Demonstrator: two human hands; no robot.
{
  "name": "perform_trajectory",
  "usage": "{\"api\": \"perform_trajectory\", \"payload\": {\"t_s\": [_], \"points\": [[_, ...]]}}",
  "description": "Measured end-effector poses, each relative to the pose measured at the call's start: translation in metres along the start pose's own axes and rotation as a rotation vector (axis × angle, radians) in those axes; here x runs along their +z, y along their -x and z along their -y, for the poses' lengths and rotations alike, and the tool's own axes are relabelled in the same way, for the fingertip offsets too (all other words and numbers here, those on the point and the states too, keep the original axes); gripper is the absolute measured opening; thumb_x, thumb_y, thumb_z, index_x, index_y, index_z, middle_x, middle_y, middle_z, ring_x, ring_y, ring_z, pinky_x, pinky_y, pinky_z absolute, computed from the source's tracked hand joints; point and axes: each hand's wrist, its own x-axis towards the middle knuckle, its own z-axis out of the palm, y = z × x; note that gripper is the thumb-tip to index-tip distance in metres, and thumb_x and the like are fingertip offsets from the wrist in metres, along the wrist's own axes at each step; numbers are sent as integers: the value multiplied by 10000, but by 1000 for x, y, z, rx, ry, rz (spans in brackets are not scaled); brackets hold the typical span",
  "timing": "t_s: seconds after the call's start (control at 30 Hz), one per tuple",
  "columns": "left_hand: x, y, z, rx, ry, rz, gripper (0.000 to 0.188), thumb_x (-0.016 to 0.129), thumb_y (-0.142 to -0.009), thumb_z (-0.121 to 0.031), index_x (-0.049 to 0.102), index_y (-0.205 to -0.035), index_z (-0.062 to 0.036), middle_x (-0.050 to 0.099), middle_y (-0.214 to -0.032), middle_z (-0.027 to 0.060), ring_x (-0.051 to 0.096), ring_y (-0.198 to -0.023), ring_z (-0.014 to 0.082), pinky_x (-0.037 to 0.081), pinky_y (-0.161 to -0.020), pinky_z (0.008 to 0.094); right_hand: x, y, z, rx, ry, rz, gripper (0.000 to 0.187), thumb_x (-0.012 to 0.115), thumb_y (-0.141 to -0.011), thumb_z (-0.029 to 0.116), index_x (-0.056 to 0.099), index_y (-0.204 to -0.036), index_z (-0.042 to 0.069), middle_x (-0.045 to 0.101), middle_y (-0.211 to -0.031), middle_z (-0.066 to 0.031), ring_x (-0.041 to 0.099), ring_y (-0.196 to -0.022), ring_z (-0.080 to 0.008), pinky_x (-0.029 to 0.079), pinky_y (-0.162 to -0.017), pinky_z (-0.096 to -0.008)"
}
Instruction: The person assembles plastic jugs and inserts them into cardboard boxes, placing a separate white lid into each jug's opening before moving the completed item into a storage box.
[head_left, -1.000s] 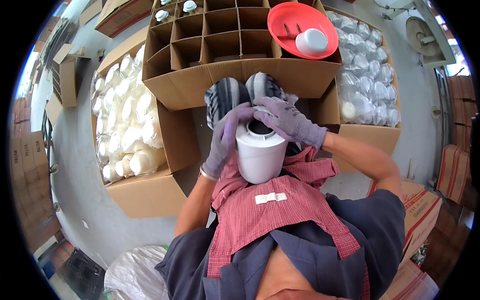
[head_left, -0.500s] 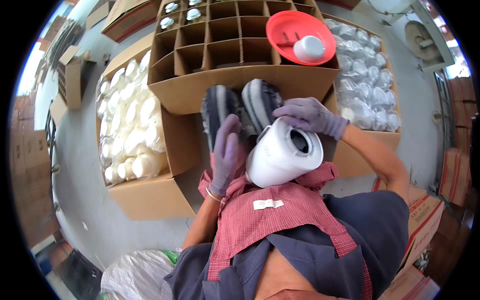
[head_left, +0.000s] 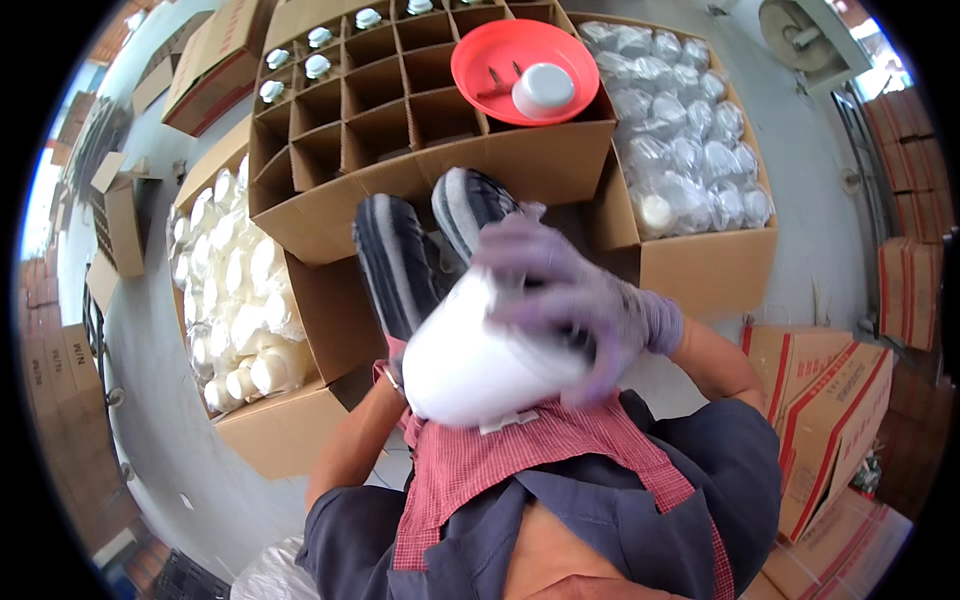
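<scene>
A white, smooth, cylindrical flask body (head_left: 480, 365) lies tilted across my lap, on the red checked apron (head_left: 530, 460). My right hand (head_left: 590, 300), in a purple-grey glove, is curled over its upper right end, fingers and thumb around the rim. Motion blurs these fingers, and they cover the round mouth. Of my left hand (head_left: 394, 350) only a bit of glove by the wrist shows, at the left side of the flask body; its fingers are hidden behind it.
Ahead stands a divided carton (head_left: 430, 165) with several white-capped items in its cells. A red bowl (head_left: 475, 60) rests on it, holding a white cup-like piece (head_left: 548, 88). Cartons of wrapped white pieces (head_left: 235, 290) and clear-wrapped pieces (head_left: 690, 150) flank my feet.
My right hand has come down over the mouth of the flask body. The body has tipped and shifted left, and my left hand has gone behind it. The view has shifted too.
</scene>
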Motion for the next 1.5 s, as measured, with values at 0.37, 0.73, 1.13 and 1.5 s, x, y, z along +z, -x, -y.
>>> {"api": "perform_trajectory", "payload": {"t_s": [0.37, 0.73, 1.13, 1.5], "points": [[28, 8, -131, 1047, -1403, -468, 393, 565, -808, -182, 622, -1156, -9, 633, -1179, 204, 605, -1120, 376, 449, -1004, 443, -15, 37, -80, 862, -761, -306, 976, 535, -836, 711, 192, -1531, 117, 328, -1497, -131, 350, -1371, -266, 359, -1092, -403], [-16, 29, -115, 222, -1049, -185, 358, 450, -1002, -172, 548, -1279, 33, 651, -1190, 132, 612, -1102, 185, 451, -984, 294, -7, -36, -45, 470, -329, -7, 1272, 901, -541, 379, 162, -1517, 33, 323, -1490, -145, 327, -1380, -262, 265, -1146, -374], [12, 11, 6, 112, -453, -76, 349, 434, -1011, -177, 559, -1252, 41, 667, -1135, 135, 635, -1049, 194, 475, -946, 297, -2, -126, -68, 235, -647, 277, 1033, 802, -660, 298, 251, -1474, -18, 422, -1438, -143, 414, -1332, -221, 330, -1106, -364], [11, -20, 29, 132, -464, -119, 345, 419, -1019, -182, 569, -1227, 49, 681, -1084, 138, 656, -1002, 201, 496, -910, 301, -31, -181, -283, 447, 947, 195, 1072, 801, -596, 585, 359, -1444, 100, 354, -1460, -172, 331, -1325, -461, 279, -1108, -521]]}}
